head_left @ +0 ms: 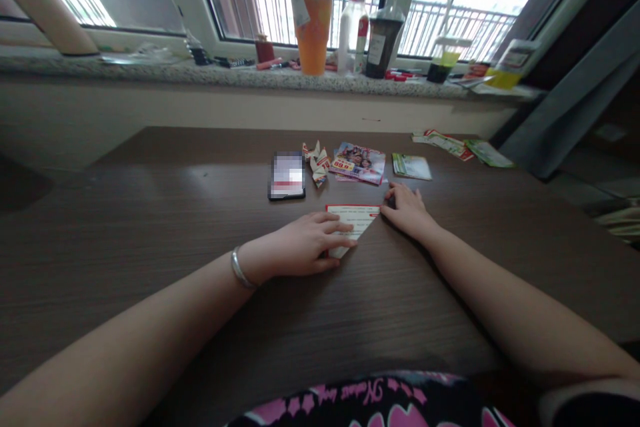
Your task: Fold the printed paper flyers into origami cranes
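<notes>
A white paper with a red border (356, 219), folded into a slanted shape, lies on the dark wooden table (150, 213). My left hand (300, 247) lies flat on its left part, fingers stretched over the paper, a silver bangle on the wrist. My right hand (407, 210) rests at the paper's right corner, fingertips pressing the edge against the table. Neither hand lifts the paper.
Behind the paper lie a phone (287, 175), a folded paper piece (317, 161), colourful leaflets (359, 162), a green card (411, 166) and more leaflets (450, 145) at the far right. On the windowsill stand an orange drink cup (313, 20), a bottle (354, 20) and a dark cup (381, 40).
</notes>
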The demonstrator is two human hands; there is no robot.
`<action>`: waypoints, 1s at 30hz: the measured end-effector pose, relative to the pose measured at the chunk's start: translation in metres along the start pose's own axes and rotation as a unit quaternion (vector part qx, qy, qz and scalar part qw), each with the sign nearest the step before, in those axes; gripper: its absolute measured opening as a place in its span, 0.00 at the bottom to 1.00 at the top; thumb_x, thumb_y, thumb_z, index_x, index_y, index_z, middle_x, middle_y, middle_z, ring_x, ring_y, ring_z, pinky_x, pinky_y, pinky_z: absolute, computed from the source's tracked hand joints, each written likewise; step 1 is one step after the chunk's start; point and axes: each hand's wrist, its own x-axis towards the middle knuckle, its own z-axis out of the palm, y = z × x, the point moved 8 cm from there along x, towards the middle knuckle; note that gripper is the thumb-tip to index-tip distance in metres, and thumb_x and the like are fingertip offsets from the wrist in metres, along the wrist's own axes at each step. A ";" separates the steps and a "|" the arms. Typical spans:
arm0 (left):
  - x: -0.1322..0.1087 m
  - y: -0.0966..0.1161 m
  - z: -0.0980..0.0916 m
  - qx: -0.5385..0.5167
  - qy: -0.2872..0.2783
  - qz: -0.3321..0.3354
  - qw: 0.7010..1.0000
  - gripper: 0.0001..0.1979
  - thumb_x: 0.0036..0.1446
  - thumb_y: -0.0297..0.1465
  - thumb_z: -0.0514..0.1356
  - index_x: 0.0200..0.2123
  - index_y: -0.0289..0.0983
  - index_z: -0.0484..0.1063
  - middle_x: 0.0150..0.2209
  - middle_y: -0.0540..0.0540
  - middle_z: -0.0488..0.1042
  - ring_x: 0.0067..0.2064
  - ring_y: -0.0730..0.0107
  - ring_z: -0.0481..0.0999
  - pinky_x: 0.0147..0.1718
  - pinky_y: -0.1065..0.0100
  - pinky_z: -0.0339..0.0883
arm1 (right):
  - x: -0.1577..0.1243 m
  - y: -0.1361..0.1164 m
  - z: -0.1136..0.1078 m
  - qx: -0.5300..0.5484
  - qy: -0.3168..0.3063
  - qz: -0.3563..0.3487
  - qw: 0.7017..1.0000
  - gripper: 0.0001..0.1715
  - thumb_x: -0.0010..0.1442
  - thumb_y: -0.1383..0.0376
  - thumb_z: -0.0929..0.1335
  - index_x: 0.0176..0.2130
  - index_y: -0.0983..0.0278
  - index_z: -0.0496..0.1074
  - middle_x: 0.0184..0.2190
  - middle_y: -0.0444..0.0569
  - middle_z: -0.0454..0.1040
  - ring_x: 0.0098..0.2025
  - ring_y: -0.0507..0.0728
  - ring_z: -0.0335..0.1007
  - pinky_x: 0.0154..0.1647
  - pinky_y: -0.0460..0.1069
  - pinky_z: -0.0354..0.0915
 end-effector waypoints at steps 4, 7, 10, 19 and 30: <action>0.000 0.000 0.000 0.001 0.013 0.010 1.000 0.20 0.62 0.36 0.57 0.57 0.44 0.67 0.61 0.44 0.65 0.62 0.53 0.62 0.61 0.52 0.54 | 0.002 0.006 0.002 0.004 -0.001 0.007 1.000 0.08 0.54 0.61 0.65 0.36 0.62 0.65 0.58 0.57 0.64 0.65 0.72 0.52 0.63 0.76 0.43; 0.000 0.000 0.000 -0.003 0.020 0.015 1.000 0.20 0.62 0.36 0.57 0.57 0.44 0.67 0.60 0.44 0.66 0.62 0.53 0.62 0.61 0.52 0.54 | 0.003 0.008 0.001 0.012 0.004 0.004 1.000 0.07 0.55 0.62 0.64 0.36 0.62 0.65 0.58 0.58 0.65 0.64 0.72 0.53 0.62 0.77 0.42; 0.000 0.000 0.000 -0.007 0.022 0.014 1.000 0.20 0.61 0.36 0.58 0.57 0.44 0.67 0.60 0.43 0.66 0.62 0.53 0.62 0.61 0.51 0.55 | 0.002 0.007 -0.002 0.022 0.023 -0.011 0.999 0.04 0.56 0.64 0.64 0.35 0.61 0.65 0.57 0.57 0.67 0.62 0.70 0.57 0.61 0.79 0.42; -0.001 -0.001 0.001 -0.002 0.030 0.016 0.999 0.20 0.61 0.36 0.58 0.57 0.44 0.67 0.59 0.44 0.67 0.60 0.54 0.63 0.60 0.52 0.55 | 0.004 0.006 -0.004 0.020 0.014 -0.015 1.000 0.06 0.55 0.67 0.63 0.35 0.62 0.68 0.57 0.57 0.67 0.61 0.67 0.60 0.60 0.74 0.51; 0.001 -0.009 0.004 0.025 0.058 -0.006 0.998 0.22 0.64 0.36 0.55 0.61 0.42 0.62 0.61 0.42 0.64 0.63 0.56 0.60 0.62 0.53 0.52 | -0.013 -0.047 -0.011 0.016 -0.020 -0.192 0.981 0.22 0.59 0.65 0.63 0.53 0.67 0.68 0.55 0.58 0.70 0.59 0.62 0.63 0.61 0.60 0.58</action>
